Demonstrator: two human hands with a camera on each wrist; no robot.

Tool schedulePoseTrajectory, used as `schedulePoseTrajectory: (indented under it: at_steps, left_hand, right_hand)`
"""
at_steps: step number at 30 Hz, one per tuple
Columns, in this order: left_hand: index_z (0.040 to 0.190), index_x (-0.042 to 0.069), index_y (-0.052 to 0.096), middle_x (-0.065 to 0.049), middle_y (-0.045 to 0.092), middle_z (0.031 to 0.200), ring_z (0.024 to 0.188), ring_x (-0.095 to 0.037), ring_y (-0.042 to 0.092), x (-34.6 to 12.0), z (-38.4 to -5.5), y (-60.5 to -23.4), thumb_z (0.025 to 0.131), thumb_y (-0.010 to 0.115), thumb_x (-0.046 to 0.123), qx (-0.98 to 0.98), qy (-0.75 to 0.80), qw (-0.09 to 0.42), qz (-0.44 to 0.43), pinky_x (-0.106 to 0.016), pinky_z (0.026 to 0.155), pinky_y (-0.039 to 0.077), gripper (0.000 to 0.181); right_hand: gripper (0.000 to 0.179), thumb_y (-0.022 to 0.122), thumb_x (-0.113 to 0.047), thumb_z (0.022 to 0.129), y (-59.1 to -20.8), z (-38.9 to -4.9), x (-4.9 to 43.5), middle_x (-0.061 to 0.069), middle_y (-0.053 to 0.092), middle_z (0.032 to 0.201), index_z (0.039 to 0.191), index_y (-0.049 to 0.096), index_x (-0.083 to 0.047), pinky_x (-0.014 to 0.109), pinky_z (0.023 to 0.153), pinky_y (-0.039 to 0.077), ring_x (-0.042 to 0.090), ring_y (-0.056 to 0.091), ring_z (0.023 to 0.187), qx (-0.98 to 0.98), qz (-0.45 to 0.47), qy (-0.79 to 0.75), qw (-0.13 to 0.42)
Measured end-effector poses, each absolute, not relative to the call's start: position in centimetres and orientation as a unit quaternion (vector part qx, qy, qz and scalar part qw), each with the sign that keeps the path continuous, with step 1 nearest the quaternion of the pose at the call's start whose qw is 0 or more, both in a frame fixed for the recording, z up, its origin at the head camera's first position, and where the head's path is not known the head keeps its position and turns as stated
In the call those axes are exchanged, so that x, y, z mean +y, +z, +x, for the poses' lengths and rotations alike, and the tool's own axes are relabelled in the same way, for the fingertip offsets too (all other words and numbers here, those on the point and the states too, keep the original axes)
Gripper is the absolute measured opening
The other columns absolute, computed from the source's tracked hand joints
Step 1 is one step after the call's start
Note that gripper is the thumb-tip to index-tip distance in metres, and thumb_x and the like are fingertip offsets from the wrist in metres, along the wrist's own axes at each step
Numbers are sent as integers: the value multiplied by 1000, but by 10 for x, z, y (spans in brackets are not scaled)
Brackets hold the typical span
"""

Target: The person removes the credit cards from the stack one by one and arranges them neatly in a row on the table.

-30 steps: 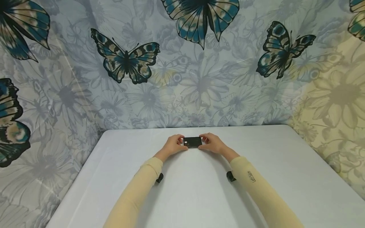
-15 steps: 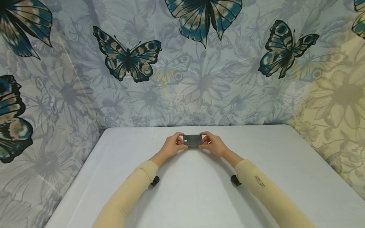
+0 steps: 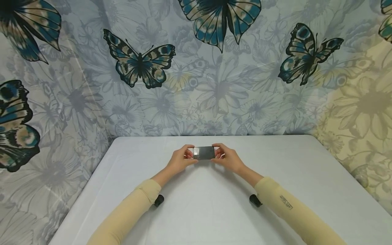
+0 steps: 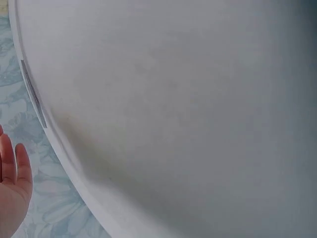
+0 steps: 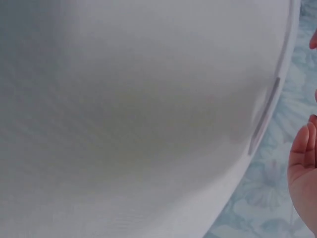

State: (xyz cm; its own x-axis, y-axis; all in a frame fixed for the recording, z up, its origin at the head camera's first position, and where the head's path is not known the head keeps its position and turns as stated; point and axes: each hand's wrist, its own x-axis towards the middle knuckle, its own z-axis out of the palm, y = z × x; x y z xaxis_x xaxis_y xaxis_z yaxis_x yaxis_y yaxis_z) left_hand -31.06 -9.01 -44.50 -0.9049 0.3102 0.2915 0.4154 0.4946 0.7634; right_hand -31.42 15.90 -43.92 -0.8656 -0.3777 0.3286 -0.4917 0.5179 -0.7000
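Note:
A dark rectangular card (image 3: 206, 153) is held between both hands near the far side of the table in the head view. Glare covers its left part, and the print there is hard to read. My left hand (image 3: 180, 159) grips the left end, fingers at the upper corner and thumb along the bottom. At the right end, my right hand (image 3: 229, 158) holds it the same way. Only part of the left hand (image 4: 12, 188) shows in the left wrist view, and part of the right hand (image 5: 304, 173) in the right wrist view. The card shows in neither wrist view.
A white-covered table (image 3: 196, 204) lies beneath the arms. Behind it hangs a floral cloth (image 3: 214, 85) with printed butterflies. Black wrist devices (image 3: 158, 200) sit under the sleeves. A thin grey strip (image 4: 33, 94) runs along the table's edge.
The card changes from black to greyer with glare, as if its tilt has shifted. Both hands and the card move slightly left over the last half second; the forearms have spread apart.

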Motion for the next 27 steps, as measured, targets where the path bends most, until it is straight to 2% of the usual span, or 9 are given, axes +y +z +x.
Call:
schedulePoseTrajectory:
  at_steps: [8, 17, 22, 27]
  left_hand:
    - [132, 7, 56, 4, 61, 88, 84, -12, 60, -106, -294, -444, 80, 82, 14, -863, -455, 67, -207, -30, 85, 51, 59]
    - [133, 3, 55, 4, 60, 87, 85, -13, 60, -127, -275, -441, 79, 82, 13, -867, -450, 62, -205, -30, 85, 51, 61]
    - [133, 5, 55, 5, 60, 88, 84, -12, 59, -139, -261, -438, 79, 82, 15, -870, -444, 65, -203, -31, 85, 51, 61]
    - [131, 5, 56, 5, 61, 88, 83, -12, 58, -151, -248, -435, 79, 83, 16, -873, -440, 72, -201, -31, 84, 52, 60]
  right_hand:
    - [60, 79, -7, 81, -437, -299, 149, 2, 66, 93, 135, 52, -5, 28, 72, 52, 13, 59, 80, -861, 264, 431, 51]
    - [59, 79, -6, 81, -435, -286, 135, 3, 67, 93, 134, 54, -4, 28, 72, 53, 15, 62, 81, -845, 303, 437, 47]
    - [58, 79, -9, 82, -432, -279, 126, 2, 68, 93, 134, 55, -6, 27, 72, 53, 13, 61, 81, -842, 313, 439, 30]
    - [57, 81, -10, 80, -429, -273, 115, 5, 68, 92, 131, 56, -4, 27, 71, 53, 14, 62, 79, -833, 332, 441, 24]
